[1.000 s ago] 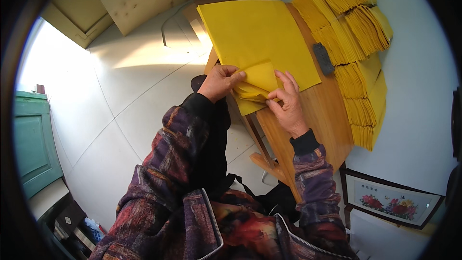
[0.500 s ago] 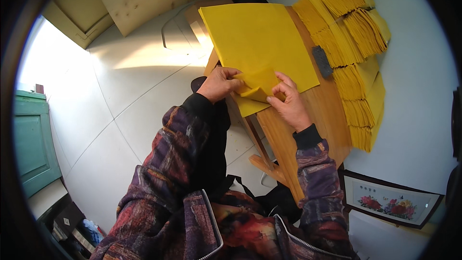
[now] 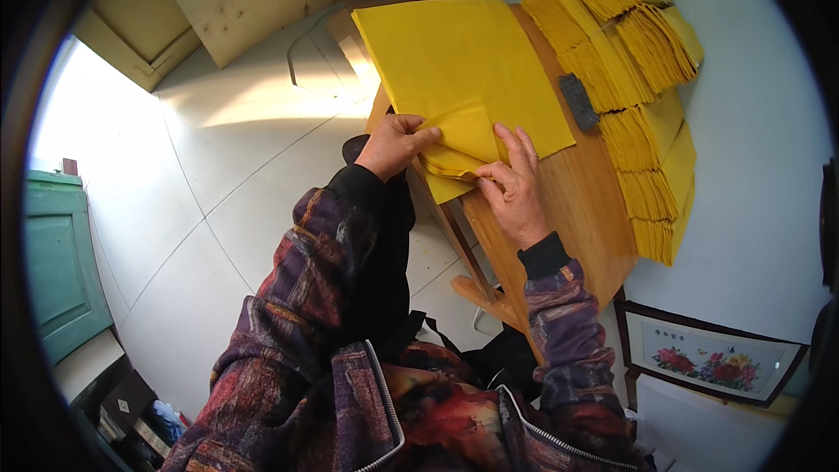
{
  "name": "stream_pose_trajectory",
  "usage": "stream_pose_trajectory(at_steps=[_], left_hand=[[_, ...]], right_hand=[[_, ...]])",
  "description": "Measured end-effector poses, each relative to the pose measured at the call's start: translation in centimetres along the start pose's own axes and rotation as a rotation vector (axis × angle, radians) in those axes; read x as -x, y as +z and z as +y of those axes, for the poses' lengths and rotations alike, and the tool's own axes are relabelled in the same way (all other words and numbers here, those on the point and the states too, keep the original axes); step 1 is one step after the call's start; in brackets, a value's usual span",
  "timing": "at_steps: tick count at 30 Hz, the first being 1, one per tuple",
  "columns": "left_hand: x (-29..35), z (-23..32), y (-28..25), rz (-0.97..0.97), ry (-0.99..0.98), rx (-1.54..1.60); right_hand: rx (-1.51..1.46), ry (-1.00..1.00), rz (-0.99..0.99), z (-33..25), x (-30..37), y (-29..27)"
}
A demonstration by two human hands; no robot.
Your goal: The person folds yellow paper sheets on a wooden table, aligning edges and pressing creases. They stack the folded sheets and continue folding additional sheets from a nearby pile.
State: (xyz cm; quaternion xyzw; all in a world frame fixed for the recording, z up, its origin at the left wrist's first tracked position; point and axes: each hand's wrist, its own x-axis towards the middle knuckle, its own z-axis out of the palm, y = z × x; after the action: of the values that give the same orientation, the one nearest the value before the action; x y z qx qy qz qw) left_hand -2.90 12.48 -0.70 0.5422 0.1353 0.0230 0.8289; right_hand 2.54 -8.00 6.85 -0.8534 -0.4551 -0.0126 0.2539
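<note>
left fingers [image 3: 426,135], right fingers [image 3: 516,156] on yellow paper [image 3: 465,134]

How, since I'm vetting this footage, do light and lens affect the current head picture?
In the head view, glare bleaches the far left above the green door; a sunlit patch brightens the floor there too; the fisheye rim blackens the head view's corners; also in the head view, the left hand, right hand and yellow sheets between them look reasonably sharp.
</note>
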Motion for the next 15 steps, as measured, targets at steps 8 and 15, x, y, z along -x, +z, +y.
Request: stream_pose_trajectory(at_steps=[8, 15], left_hand=[[-0.2, 0.0, -1.2, -0.055, -0.066, -0.05], [0.0, 0.5, -1.7, -0.167, -0.058, 0.025]], right_hand=[[-0.259, 0.126, -0.131, 1.2, -1.7, -0.5], [-0.262, 0.125, -0.163, 2.5, -2.3, -0.7]])
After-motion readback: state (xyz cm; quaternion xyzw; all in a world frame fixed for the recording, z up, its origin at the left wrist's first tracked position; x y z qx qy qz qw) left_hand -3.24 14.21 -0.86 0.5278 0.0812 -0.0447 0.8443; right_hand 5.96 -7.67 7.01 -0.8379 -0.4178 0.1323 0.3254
